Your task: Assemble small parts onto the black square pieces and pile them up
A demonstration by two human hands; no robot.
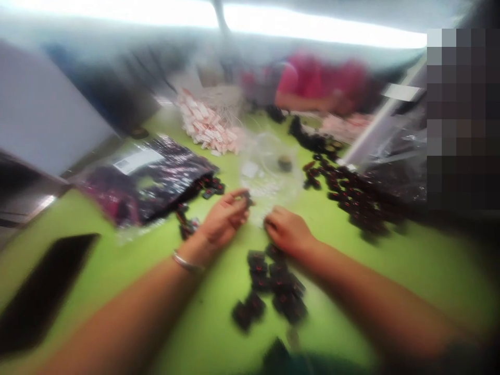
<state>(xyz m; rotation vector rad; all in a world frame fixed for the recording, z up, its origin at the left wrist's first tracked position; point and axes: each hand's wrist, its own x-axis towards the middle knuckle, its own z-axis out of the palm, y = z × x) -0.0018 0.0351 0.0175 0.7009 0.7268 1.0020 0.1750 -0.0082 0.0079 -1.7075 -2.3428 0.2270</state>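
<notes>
My left hand (224,219), with a bangle at the wrist, pinches a small dark part (247,199) between thumb and fingers. Across from it, my right hand (289,229) is closed with curled fingers over the bag's near edge; what it holds, if anything, is hidden. Just beyond both hands lies a clear plastic bag (269,156) with small white pieces in it. Several black block-shaped parts with red marks (279,276) sit in a loose group on the green table (187,312), in front of my right hand. The view is blurred.
To the left lie a shiny plastic bag of dark parts (167,172) and a black flat object (42,286). A heap of white-and-orange pieces (207,125) is at the back. More black parts (351,198) spread at the right. A person in a pink top (312,80) sits opposite.
</notes>
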